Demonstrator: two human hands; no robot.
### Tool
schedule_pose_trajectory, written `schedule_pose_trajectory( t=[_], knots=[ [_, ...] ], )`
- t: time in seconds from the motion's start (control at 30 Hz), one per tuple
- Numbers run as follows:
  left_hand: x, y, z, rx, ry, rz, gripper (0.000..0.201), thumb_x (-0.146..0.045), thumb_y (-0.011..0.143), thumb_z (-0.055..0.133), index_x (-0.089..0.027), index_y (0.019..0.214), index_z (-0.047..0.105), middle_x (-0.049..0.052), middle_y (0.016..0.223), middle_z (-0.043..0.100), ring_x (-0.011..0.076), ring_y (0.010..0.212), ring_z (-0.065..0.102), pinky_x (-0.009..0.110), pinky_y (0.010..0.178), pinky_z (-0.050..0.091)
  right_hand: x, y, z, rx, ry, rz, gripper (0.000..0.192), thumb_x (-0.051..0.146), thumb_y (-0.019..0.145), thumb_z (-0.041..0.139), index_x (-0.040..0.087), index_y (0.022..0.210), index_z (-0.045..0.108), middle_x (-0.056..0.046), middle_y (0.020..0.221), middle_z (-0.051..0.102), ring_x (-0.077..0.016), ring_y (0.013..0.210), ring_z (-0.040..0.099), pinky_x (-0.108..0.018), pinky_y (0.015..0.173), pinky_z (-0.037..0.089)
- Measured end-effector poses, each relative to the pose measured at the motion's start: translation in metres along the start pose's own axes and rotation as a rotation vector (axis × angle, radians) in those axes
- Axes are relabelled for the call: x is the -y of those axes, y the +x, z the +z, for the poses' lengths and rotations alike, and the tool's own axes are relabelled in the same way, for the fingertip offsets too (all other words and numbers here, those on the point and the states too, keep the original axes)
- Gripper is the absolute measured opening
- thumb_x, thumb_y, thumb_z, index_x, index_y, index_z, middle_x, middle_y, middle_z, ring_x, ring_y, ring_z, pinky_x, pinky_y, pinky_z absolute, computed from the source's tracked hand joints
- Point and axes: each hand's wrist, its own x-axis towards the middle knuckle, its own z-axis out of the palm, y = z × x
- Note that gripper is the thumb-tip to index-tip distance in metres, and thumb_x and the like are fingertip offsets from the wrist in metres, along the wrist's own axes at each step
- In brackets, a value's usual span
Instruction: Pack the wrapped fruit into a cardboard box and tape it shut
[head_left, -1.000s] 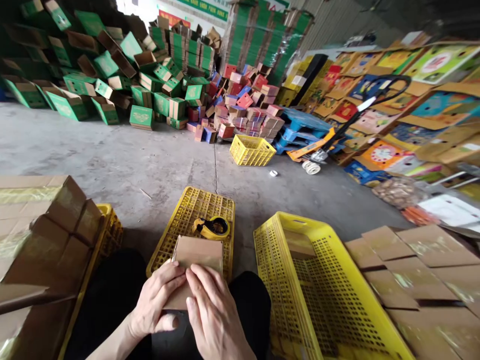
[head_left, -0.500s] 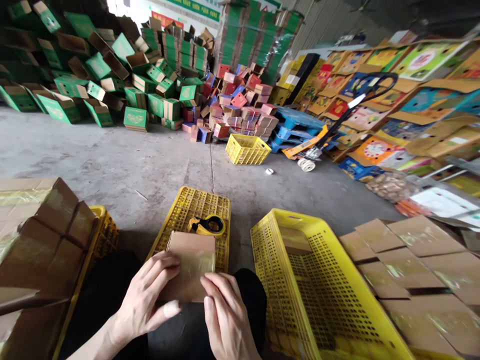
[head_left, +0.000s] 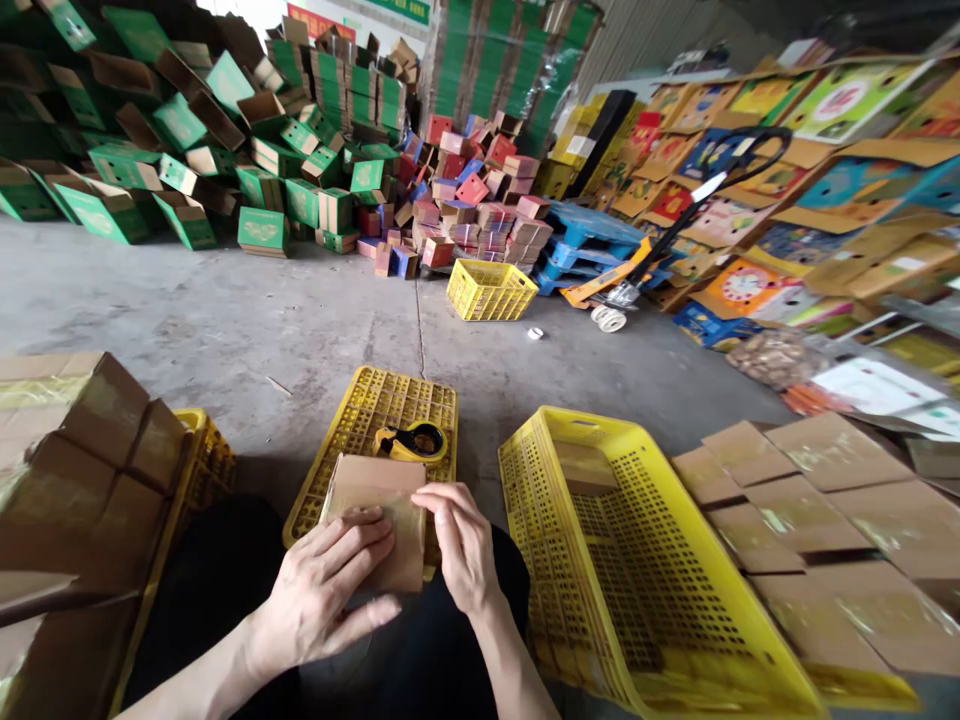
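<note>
Closest in, the person's left hand lies flat with fingers spread on a small brown cardboard box, pressing its near-left part down. The right hand pinches the box's right edge, fingers curled over the top, thumb side hidden, so both hands are on the box and neither is free. The box sits on the near end of an upturned yellow crate right in front of the person's lap. There's a shiny strip on the box's top face, looks like clear tape, though it's hard to be sure.

Judging from that, the job in hand is smoothing or sealing that face. To do it well, the flat hand should keep the box pinned against the crate so it doesn't skid on the holes, and the other hand should rub along the seam toward the edge, then fold firmly over the corner.

Just beyond the box, on the same crate, lies a yellow tape dispenser. Right of the crate is a big open yellow basket, and past that flat cardboard pieces. Left of the crate, taped brown boxes pile up. Far behind it: another yellow crate, a pallet jack and heaps of green cartons.
</note>
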Motion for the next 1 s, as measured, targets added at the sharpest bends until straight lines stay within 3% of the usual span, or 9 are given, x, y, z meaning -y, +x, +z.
schedule_pose_trajectory(
  t=[0.17,0.4,0.83,1.0],
  knots=[
    [-0.010,0.007,-0.002,0.036,0.050,-0.088,0.049,-0.053,0.097,0.068,-0.016,0.129,0.066,0.013,0.128,0.072,0.0311,0.123,0.067,0.042,0.105,0.054,-0.005,-0.015,-0.002,0.012,0.164,0.115,0.041,0.028,0.113,0.035,0.028,0.125,0.074,-0.005,0.127,0.073,-0.0176,0.118,0.068,-0.032,0.107,0.054],
    [-0.018,0.010,-0.002,0.057,0.054,-0.144,0.047,-0.053,0.099,0.066,-0.018,0.131,0.065,0.012,0.131,0.070,0.0307,0.126,0.064,0.041,0.104,0.054,0.002,-0.045,0.004,-0.009,0.229,0.143,0.042,0.035,0.113,0.036,0.027,0.135,0.071,-0.007,0.140,0.069,-0.0224,0.136,0.060,-0.040,0.118,0.048],
    [-0.015,0.008,-0.004,0.125,0.070,-0.190,0.066,-0.066,0.097,0.062,-0.020,0.144,0.063,0.014,0.143,0.065,0.0336,0.133,0.061,0.044,0.107,0.053,0.006,-0.065,0.011,-0.097,0.314,0.233,0.047,0.044,0.112,0.036,0.026,0.105,0.079,-0.007,0.132,0.073,-0.0255,0.132,0.064,-0.042,0.111,0.054],
    [-0.013,0.007,-0.005,0.172,0.132,-0.146,0.081,-0.075,0.096,0.055,-0.020,0.155,0.054,0.015,0.157,0.055,0.0340,0.141,0.056,0.043,0.114,0.050,0.008,-0.076,0.018,-0.148,0.303,0.248,0.048,0.046,0.112,0.036,0.026,0.106,0.079,-0.007,0.131,0.075,-0.0272,0.132,0.066,-0.044,0.111,0.055]
  ],
)
